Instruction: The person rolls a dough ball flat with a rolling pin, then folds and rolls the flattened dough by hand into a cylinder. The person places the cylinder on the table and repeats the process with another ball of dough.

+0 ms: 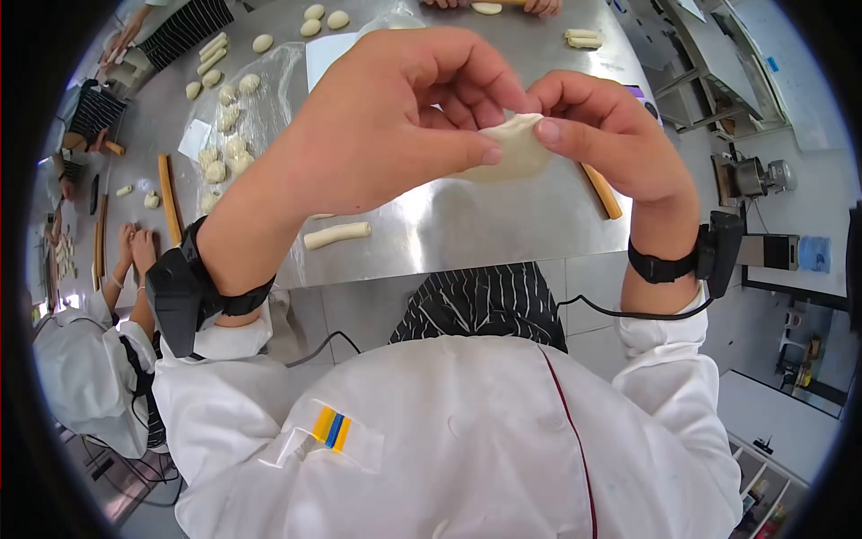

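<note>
Both of my hands are raised above the steel table, holding one thin piece of pale dough (514,154) between them. My left hand (386,126) pinches its left upper edge between thumb and fingers. The right upper edge is pinched by my right hand (611,135), with the thumb on the near side. The dough hangs down a little below the fingertips, and its top edge looks gathered. Beneath my left wrist, a short dough roll (338,235) lies near the table's front edge. A wooden rolling pin (600,190) lies on the table below my right hand.
Several dough balls (235,146) sit on plastic film at the left, beside a rolling pin (169,199). Dough rolls (584,39) lie at the far right of the steel table (431,229). A co-worker's hands (135,247) are at the left; another person's hands (542,7) show at the top.
</note>
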A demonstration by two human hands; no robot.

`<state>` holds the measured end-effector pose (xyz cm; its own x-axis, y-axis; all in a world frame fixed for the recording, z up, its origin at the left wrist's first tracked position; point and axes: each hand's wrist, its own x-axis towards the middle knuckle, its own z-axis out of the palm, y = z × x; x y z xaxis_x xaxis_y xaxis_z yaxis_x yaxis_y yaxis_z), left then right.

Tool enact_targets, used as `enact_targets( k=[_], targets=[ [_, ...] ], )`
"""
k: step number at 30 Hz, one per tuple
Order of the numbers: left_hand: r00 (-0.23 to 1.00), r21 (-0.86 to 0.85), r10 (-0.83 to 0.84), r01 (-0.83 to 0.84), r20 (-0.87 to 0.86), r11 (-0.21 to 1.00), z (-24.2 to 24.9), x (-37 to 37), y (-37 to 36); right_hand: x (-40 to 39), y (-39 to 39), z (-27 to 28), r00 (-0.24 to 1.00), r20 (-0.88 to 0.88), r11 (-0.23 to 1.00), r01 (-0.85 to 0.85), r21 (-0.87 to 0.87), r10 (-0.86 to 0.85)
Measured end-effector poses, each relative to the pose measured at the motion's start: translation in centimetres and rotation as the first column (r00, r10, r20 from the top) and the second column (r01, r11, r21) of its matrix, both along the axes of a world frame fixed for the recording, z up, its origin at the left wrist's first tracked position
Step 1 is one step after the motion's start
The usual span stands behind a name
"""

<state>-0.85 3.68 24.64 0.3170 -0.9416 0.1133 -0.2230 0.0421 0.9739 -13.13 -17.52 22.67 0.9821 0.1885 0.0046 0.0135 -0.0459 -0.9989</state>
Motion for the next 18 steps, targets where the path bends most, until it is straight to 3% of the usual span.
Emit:
enact_targets(
  k=[5,8,10,14,16,17,18],
  targets=[
    [0.999,-0.010,0.034,-0.034,0.017,0.999,-0.3,0.7,0.7,0.0,0.6,0.0,0.998,0.069,0.999,-0.008,-0.037,0.011],
    [1.000,0.032,0.004,-0.003,-0.017,0.999,-0.5,1.1,-0.3,0.4,0.1,-0.5,1.000,0.018,1.000,0.009,0.009,-0.010],
    [0.995,0.163,0.066,-0.053,-0.075,0.985,-2.3,3.0,-1.7,2.2,-0.4,-2.2,0.980,-0.178,0.995,0.093,0.017,-0.089],
    [0.948,0.300,0.271,-0.213,-0.167,0.930,-12.7,9.2,-6.0,9.4,-3.2,-11.2,0.947,-0.294,0.990,0.141,0.003,-0.133],
    [0.886,0.388,0.447,-0.370,-0.128,0.844,-18.5,10.8,-7.6,12.7,-4.0,-16.7,0.872,-0.400,0.959,0.252,-0.130,-0.284],
    [0.883,0.409,0.450,-0.365,-0.133,0.837,-20.9,11.1,-8.0,13.5,-4.1,-18.9,0.866,-0.417,0.961,0.249,-0.117,-0.275],
    [0.877,0.406,0.477,-0.454,0.051,0.793,-22.5,11.2,-8.5,14.2,-4.0,-20.2,0.885,-0.287,0.895,0.248,-0.371,-0.365]
  ],
)
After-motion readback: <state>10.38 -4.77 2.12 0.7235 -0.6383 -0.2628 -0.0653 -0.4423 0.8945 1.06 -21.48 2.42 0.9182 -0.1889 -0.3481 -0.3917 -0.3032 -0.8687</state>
